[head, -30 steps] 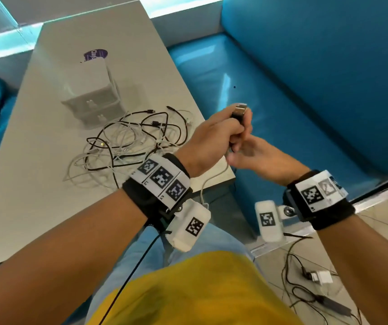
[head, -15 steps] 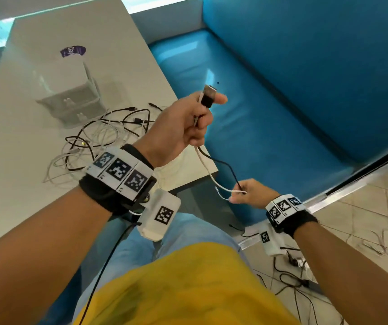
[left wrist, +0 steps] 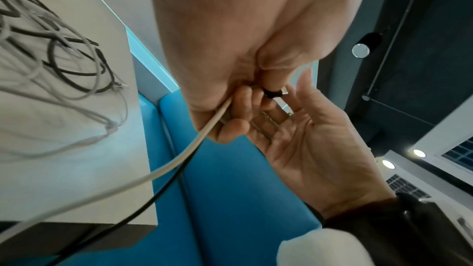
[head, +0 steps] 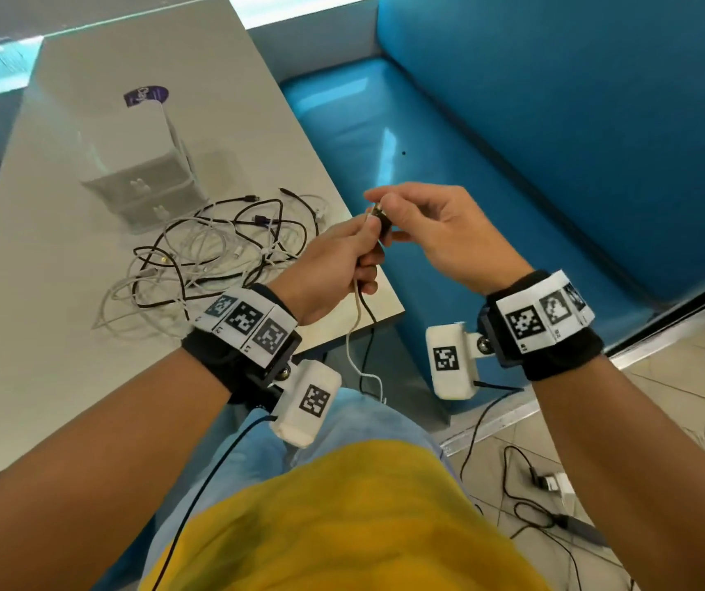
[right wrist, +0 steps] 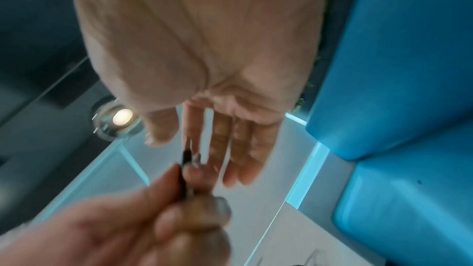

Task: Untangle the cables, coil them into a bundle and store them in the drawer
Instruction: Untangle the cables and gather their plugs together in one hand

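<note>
Fingers (left wrist: 238, 128) of the left hand (head: 333, 266) are curled tight round two cables, a white one (left wrist: 179, 159) and a black one (left wrist: 163, 189), just below their plugs (head: 378, 219). The right hand (head: 440, 236) is up beside it. Its fingers (right wrist: 240, 149) are straight and spread apart, with the thumb and first finger close to the plugs. I cannot tell if they are pinching the plugs.

Both cables hang down from the left hand, past the counter (head: 44, 377) edge, to the lap. More cables lie in a messy pile (head: 214, 253) on the counter, near the small white drawer box (head: 142, 181). Its drawers look closed.

Cables like these are light and floppy. They bend any way and will not break when pulled softly, but they catch on each other and make knots. Their skin is smooth, so they can slide through the fingers. The plug is the hard part, so it looks like the best place to hold. I think one hand should keep the plugs while the other slides down the cables to pull them free.
</note>
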A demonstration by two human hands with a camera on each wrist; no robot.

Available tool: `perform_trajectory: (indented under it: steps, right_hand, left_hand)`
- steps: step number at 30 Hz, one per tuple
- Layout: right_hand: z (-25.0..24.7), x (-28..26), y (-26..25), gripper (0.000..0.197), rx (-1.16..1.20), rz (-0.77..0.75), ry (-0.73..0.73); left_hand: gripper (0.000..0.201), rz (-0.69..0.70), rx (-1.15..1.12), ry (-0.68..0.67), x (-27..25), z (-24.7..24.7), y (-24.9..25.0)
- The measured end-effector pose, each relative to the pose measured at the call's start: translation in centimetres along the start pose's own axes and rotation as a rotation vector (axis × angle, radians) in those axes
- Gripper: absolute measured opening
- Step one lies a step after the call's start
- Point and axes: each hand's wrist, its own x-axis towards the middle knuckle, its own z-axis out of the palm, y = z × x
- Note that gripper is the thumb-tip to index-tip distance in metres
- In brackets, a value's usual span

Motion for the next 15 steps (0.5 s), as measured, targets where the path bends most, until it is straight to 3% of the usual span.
perform_trajectory:
  steps: [5,10,15]
  right_hand:
    - [2.0,1.1,0.7,0.021,0.016,-0.019,0.05]
    - [4.4,2.4,0.1,0.025,0.145,0.012,-0.073]
    - [8.3,3.6,-0.8,0.035,0.318,0.293,-0.242]
  left_hand:
    - [0.033,-0.028,-0.129,-0.029,-0.7,-1.1,0.0]
    - [0.031,-0.023,-0.206,0.015,-1.5,-2.9,0.2]
    - [0.035,0.08,-0.282,0.207,-1.8,-5.9,1.5]
